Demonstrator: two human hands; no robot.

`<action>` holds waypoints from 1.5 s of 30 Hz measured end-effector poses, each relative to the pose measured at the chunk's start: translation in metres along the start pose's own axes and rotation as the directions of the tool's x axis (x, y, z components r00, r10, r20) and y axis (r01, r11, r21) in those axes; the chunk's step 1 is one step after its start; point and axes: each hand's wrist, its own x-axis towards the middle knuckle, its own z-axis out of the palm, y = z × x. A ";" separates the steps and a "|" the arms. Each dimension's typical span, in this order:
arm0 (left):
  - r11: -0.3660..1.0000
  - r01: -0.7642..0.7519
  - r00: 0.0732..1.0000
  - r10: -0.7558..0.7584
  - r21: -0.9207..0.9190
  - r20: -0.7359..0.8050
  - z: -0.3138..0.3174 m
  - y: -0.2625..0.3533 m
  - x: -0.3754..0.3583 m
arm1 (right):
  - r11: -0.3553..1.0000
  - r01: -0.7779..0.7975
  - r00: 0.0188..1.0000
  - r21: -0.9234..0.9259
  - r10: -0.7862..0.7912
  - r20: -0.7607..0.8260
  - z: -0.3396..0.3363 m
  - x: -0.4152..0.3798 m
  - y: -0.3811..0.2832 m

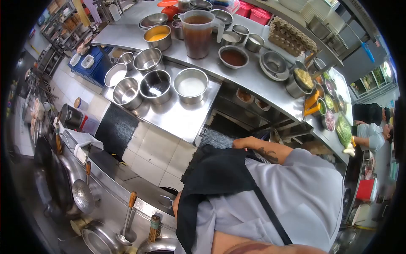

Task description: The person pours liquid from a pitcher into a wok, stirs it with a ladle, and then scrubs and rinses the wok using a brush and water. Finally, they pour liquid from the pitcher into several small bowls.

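Observation:
My right hand (pixel 240 143) is past the top edge of the black apron (pixel 215 173), near a dark floor mat (pixel 215 139). Its fingers look curled, and whatever they hold, if anything, is hidden. Below the steel counter's edge, it touches no bowl or pot. My left arm (pixel 241 245) shows at the bottom, partly covered by grey cloth. A small patch of skin appears beside the apron's left edge, but no fingers can be made out there.
Steel pots, including one with white contents (pixel 190 86), stand on the lower counter (pixel 182 127). A jug of brown liquid (pixel 197 36) and bowls line the upper counter (pixel 262 76). Ladles (pixel 83 195) lie at lower left. Another person (pixel 372 133) is at the right.

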 end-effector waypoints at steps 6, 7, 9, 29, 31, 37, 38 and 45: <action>0.998 0.059 0.998 -0.059 -0.025 -0.013 0.007 0.021 -0.005 | 0.983 0.167 0.986 0.072 -0.167 0.002 -0.125 -0.088 -0.049; 0.997 0.073 0.997 -0.074 -0.033 -0.017 0.010 0.026 -0.006 | 0.990 0.108 0.994 0.087 -0.109 0.008 -0.155 -0.105 -0.051; 0.994 0.099 0.994 -0.101 -0.056 -0.031 0.015 0.036 -0.008 | 0.988 0.126 0.989 0.087 -0.119 -0.083 -0.214 -0.136 -0.044; 0.990 -0.084 0.957 0.111 -0.110 0.269 0.099 0.344 -0.027 | 0.649 0.701 0.121 -0.295 -0.516 -0.848 -0.490 -0.097 -0.124; 0.979 -0.085 0.960 0.130 -0.184 0.248 0.103 0.349 -0.022 | 0.630 0.697 0.005 -0.342 -0.481 -0.877 -0.484 -0.092 -0.113; 0.937 -0.222 0.969 0.242 -0.268 0.042 0.134 0.377 0.046 | 0.561 0.795 0.551 0.230 -0.510 -0.661 -0.393 -0.117 -0.062; 0.945 -0.223 0.971 0.236 -0.239 0.027 0.139 0.389 0.054 | 0.585 0.744 0.641 0.324 -0.486 -0.595 -0.364 -0.119 -0.072; 0.927 -0.340 0.939 0.327 -0.158 -0.107 0.140 0.429 0.093 | 0.753 0.657 0.573 0.015 -0.486 -0.660 -0.281 -0.034 -0.111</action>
